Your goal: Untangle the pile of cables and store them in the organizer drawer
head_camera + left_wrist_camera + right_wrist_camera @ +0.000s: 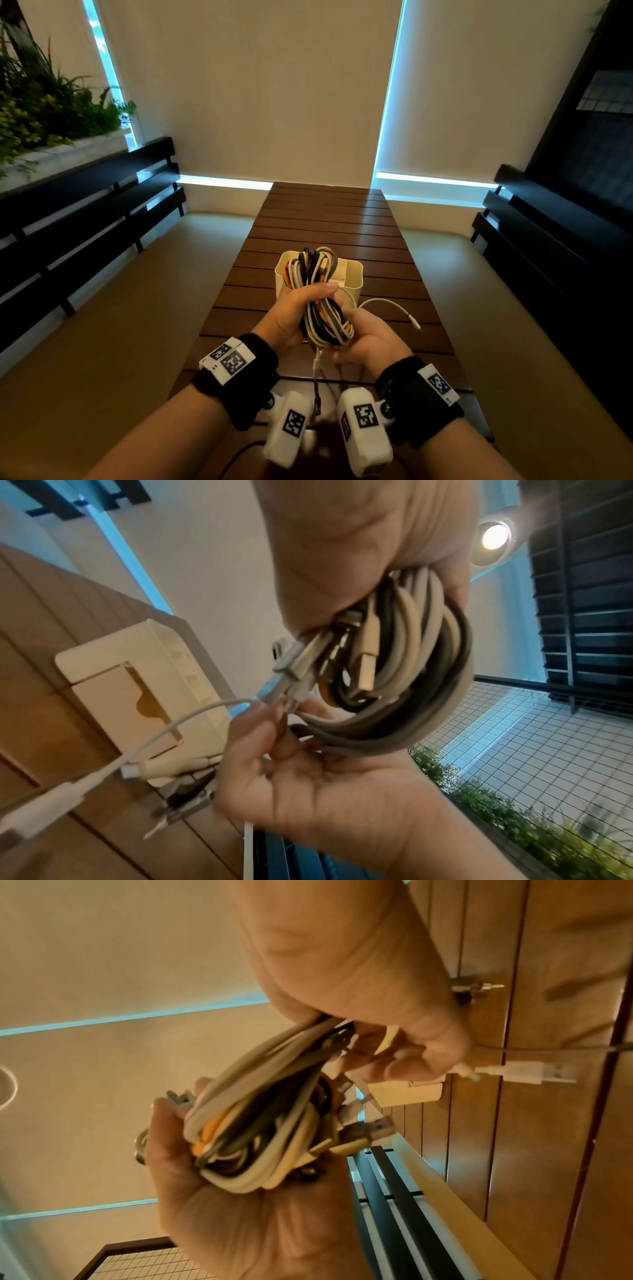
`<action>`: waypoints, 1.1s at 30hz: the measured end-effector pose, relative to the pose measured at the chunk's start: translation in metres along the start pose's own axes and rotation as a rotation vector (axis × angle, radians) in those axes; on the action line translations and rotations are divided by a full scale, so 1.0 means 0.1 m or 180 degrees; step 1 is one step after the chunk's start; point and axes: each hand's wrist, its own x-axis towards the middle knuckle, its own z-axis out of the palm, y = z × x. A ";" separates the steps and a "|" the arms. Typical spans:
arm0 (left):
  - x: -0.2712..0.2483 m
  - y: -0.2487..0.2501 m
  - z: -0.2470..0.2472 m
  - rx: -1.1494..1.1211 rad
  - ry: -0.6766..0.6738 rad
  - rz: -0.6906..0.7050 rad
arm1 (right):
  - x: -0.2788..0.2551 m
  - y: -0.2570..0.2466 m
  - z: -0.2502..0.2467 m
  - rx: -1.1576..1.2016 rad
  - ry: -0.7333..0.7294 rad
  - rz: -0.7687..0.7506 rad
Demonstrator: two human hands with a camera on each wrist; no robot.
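A coiled bundle of white, grey, black and orange cables (322, 301) (421, 669) (260, 1123) is held above the table. My left hand (301, 308) (377, 547) (240, 1218) grips its middle, thumb across the front. Just below, my right hand (370, 339) (308, 772) (369, 988) supports the lower end and pinches several cable ends (291, 669) with its fingertips. One white cable (387, 303) loops out to the right and ends in a small plug. The cream organizer box (349, 277) (113, 680) (404, 1093) stands on the table right behind the bundle.
The narrow slatted wooden table (325, 219) runs away from me. Loose connectors (178, 769) and a white USB plug (527, 1073) lie on it near the box. Black benches (85, 212) line both sides and plants (41, 109) stand far left.
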 end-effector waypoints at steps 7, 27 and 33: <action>-0.04 -0.05 -0.08 0.0070 -0.0294 -0.0399 | 0.07 0.04 -0.09 0.0194 -0.0264 -0.0166; -0.08 -0.28 0.08 -0.0025 0.0289 -0.1002 | 0.17 0.06 -0.15 -0.0472 0.0314 -0.1951; -0.11 -0.28 0.20 0.0336 0.0302 -0.0575 | 0.14 0.10 -0.15 -0.0187 -0.0453 -0.1880</action>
